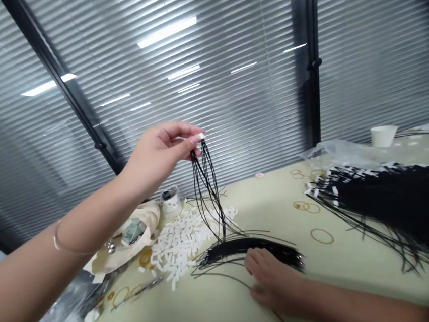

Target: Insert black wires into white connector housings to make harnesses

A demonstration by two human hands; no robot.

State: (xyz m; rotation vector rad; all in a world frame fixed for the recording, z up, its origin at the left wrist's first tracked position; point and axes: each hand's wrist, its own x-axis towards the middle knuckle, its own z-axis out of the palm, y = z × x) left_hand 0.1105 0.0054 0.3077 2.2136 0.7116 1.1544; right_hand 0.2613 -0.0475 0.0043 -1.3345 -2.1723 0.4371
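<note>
Up in the air before the window blinds, my left hand (173, 143) is closed in a pinch on a small white connector (201, 136). Several thin black wires (210, 176) hang from it in loops, their lower ends reaching the heap below. On the table lies a long bundle of black wires (234, 247). My right hand (273, 279) is at its near side, fingertips against the bundle and thumb apart from the fingers, with nothing visible held between them. A loose black wire passes under this hand. A pile of white connectors (180, 242) is spread left of the bundle.
To the right, a large heap of black wires with white ends (377, 201) covers the table (229, 311). Rubber bands (322, 236) lie between. A white cup (383, 136) and clear plastic (335, 152) stand behind. Tweezers (138, 292), a cloth bag (149, 218) and a spool (170, 201) are at left.
</note>
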